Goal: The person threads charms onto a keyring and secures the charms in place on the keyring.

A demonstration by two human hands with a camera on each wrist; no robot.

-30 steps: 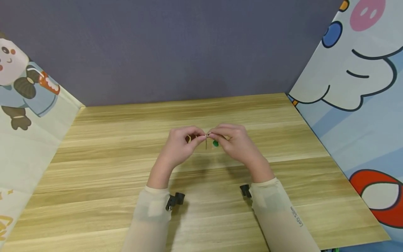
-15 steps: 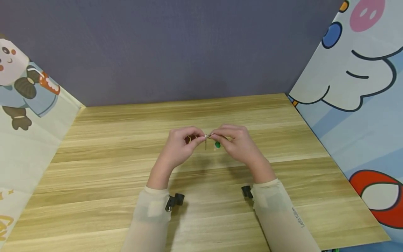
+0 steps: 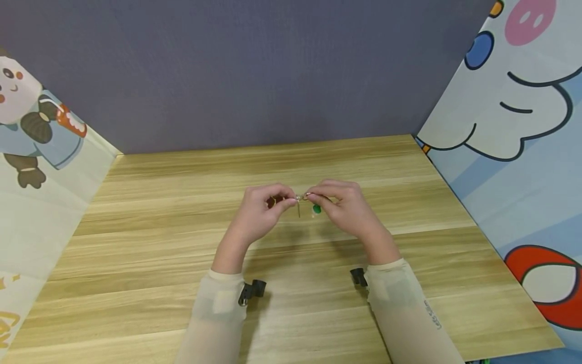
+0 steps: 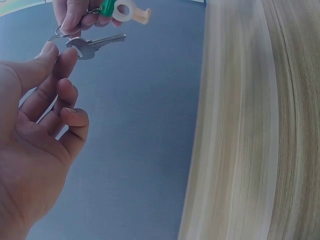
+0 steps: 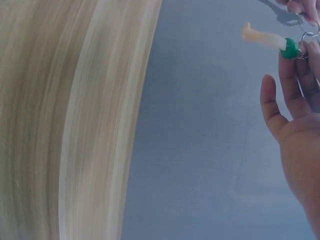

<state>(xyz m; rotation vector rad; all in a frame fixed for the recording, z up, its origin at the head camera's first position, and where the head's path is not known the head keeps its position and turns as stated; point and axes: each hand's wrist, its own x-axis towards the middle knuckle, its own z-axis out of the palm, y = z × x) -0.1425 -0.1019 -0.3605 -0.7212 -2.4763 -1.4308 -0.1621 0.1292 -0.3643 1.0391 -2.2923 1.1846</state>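
Observation:
Both hands meet over the middle of the table. My left hand [image 3: 261, 207] pinches a metal key ring [image 4: 51, 37] between thumb and index finger. A silver key [image 4: 87, 48] hangs beside those fingertips, pointing down in the head view. Just to the right, my right hand [image 3: 343, 205] pinches the keychain's metal ring end [image 5: 303, 39]. From it a charm [image 5: 270, 41] with a green top, a whitish middle and a peach-coloured end dangles below the fingers. Rings bridge the short gap between the two hands, partly hidden by the fingertips.
The wood-grain table [image 3: 150, 242] lies below both hands. A dark grey panel [image 3: 273, 76] stands along its back edge. Cartoon-printed walls flank it on the left [image 3: 36, 212] and right [image 3: 514, 202]. Each sleeve cuff carries a small black camera mount.
My right hand has shifted slightly right, away from the left, and the green charm went with it. More of the rings shows between the fingertips. The left hand stays nearly in place.

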